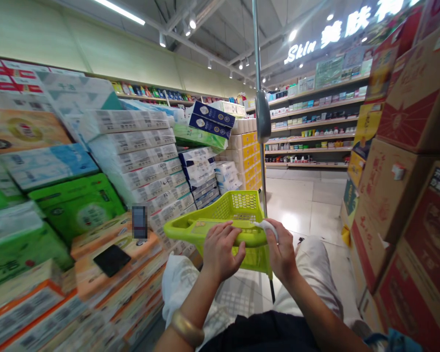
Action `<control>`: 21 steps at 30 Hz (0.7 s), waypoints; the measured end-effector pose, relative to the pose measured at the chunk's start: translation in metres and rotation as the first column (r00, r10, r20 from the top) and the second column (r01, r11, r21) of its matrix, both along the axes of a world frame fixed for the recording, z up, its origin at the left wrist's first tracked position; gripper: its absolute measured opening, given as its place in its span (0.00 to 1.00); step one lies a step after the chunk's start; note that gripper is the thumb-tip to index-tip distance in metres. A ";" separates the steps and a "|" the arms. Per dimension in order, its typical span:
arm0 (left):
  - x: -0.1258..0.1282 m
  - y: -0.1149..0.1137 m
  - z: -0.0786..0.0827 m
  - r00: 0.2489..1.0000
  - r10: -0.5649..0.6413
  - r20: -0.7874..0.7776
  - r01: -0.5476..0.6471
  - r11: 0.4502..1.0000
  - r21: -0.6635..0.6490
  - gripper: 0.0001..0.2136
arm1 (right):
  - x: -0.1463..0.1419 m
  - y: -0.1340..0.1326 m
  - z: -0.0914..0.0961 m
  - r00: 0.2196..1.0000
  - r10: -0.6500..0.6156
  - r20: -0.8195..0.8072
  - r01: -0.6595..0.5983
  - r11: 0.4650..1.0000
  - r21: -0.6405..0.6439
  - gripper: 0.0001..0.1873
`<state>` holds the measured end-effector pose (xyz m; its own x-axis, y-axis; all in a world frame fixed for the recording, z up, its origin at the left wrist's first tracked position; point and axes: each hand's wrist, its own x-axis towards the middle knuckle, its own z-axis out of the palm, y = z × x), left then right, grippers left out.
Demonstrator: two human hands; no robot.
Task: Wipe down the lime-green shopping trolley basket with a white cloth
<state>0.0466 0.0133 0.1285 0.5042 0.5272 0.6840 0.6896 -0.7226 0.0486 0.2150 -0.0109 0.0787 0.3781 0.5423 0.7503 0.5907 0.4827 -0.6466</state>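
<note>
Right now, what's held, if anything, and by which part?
The right hand holds a white tissue-like piece by its right end; the left hand rests on the basket handle, grip unclear.

Basket (220, 208) between stacked packs (150, 161) left, cartons (377, 186) right; shelves (315, 150) beyond.

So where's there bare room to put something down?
Most room: the pale tiled floor, between the lime-green plastic basket, the wooden-edged shelves behind and the brown cardboard boxes on the right. A bare strip of the orange package borders the flat black rectangular object. Crowded: the left, where white wrapped packs are stacked high.
</note>
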 end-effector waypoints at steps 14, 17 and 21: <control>0.006 -0.003 -0.002 1.000 -0.005 -0.012 0.005 1.000 -0.021 0.11 | -0.001 -0.005 0.003 0.969 -0.077 0.236 0.080 0.997 -0.005 0.12; 0.009 -0.003 -0.002 1.000 -0.001 -0.001 0.001 1.000 -0.009 0.11 | 0.005 0.001 0.003 0.989 -0.123 0.086 0.124 0.992 -0.008 0.13; 0.008 -0.004 -0.002 1.000 0.004 0.001 -0.004 1.000 -0.011 0.11 | -0.008 -0.008 0.007 0.979 -0.074 0.189 0.074 0.997 0.007 0.12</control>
